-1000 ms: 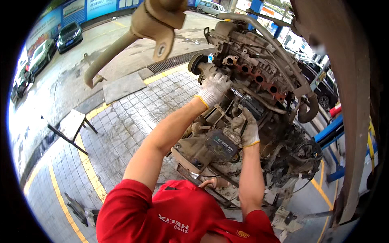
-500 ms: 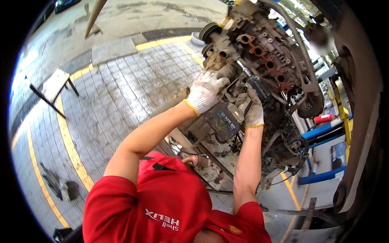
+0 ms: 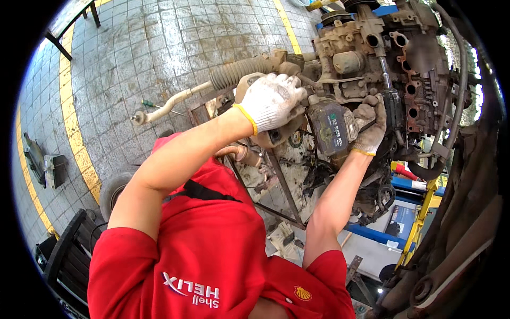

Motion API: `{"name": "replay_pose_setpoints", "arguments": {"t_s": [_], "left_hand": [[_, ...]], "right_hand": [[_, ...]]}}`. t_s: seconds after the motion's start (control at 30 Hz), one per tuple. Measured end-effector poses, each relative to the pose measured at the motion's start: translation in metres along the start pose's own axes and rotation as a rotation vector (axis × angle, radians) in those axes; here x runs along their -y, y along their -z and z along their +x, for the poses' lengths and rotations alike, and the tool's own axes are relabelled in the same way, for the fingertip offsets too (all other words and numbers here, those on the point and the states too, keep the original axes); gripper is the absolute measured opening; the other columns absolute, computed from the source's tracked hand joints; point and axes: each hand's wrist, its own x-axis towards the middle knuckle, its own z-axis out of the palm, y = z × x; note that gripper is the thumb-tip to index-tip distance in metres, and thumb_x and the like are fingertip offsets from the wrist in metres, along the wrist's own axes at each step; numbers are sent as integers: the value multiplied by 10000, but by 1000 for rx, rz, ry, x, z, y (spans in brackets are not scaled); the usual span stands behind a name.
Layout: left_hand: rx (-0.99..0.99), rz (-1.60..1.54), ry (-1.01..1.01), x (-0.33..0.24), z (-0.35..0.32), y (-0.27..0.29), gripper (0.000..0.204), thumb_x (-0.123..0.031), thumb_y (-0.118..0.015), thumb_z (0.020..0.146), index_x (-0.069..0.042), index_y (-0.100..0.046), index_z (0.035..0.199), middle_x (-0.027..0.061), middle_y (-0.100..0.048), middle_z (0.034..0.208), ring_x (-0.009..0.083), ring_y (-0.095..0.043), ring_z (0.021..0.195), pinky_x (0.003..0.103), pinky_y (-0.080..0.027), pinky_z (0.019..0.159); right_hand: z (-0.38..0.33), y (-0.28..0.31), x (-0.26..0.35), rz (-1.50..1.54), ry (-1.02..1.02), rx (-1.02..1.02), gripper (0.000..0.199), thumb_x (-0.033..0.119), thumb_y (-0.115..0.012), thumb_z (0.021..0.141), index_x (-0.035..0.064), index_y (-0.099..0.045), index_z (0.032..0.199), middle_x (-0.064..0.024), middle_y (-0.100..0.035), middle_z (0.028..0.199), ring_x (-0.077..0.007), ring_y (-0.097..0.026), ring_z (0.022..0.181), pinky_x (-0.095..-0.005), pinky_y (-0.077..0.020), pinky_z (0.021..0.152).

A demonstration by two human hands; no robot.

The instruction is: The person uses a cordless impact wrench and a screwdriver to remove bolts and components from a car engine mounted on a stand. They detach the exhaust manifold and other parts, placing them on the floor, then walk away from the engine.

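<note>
Left hand (image 3: 271, 101) in a white knit glove pressed flat on the rear of a dark cordless impact wrench with green-labelled battery (image 3: 332, 127); right hand (image 3: 370, 123), gloved, clamped around its grip, tool driven against a grimy grey engine block (image 3: 382, 58) above grey tiled floor (image 3: 138, 58).

Grey tiled floor (image 3: 133, 48) with yellow lines, green-handled screwdriver (image 3: 151, 104) (lying flat), blue lift frame (image 3: 409, 186), black tyre (image 3: 114, 189)

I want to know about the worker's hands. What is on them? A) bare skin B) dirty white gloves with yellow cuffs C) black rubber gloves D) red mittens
B: both the left hand and the right hand wear soiled white gloves with yellow cuffs, at the engine.
</note>
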Motion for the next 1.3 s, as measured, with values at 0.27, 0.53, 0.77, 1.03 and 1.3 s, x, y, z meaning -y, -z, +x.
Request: {"name": "replay_pose_setpoints", "arguments": {"t_s": [0.27, 0.53, 0.77, 1.03, 1.3], "left_hand": [[26, -6, 8, -2, 0, -8, 290, -323, -690, 898, -127, -691, 1112, 110, -659, 1134, 316, -649, 1055, 454, -526, 894], [64, 32, 19, -8, 2, 1, 290, -331, -687, 918, -135, -684, 1132, 96, -646, 1141, 312, -643, 1061, 449, -530, 875], [16, 39, 3, -16, 7, 1, 321, -265, -737, 850, -132, -678, 1137, 98, -675, 1139, 317, -658, 1047, 456, -528, 877], [100, 76, 9, -19, 13, 5, 338, -249, -708, 880, -175, -706, 1210, 89, -681, 1160, 311, -656, 1081, 452, -532, 921], [129, 128, 21, -19, 15, 7, 280, -262, -696, 900, -184, -725, 1168, 87, -692, 1104, 306, -668, 1056, 454, -546, 896]], "right_hand": [[-3, -2, -3, 40, 16, -95, 286, 144, -624, 1042, 31, -575, 1301, 21, -597, 971, -59, -461, 625, -263, -419, 601], [2, 4, -4, 23, 53, -16, 288, 103, -655, 1011, 27, -598, 1283, -55, -633, 1002, -95, -491, 651, -268, -412, 606], [-2, -4, -11, -198, 121, -148, 340, 194, -735, 965, 93, -633, 1274, -103, -712, 1082, -179, -663, 743, -313, -558, 677], [-2, 7, -13, 32, 153, -101, 316, 56, -752, 901, 53, -651, 1200, -127, -723, 1056, -239, -707, 725, -536, -536, 1025], [0, 0, -7, -128, 198, -263, 262, 124, -756, 930, 76, -671, 1174, -61, -694, 748, -211, -665, 617, -336, -541, 590]]}}
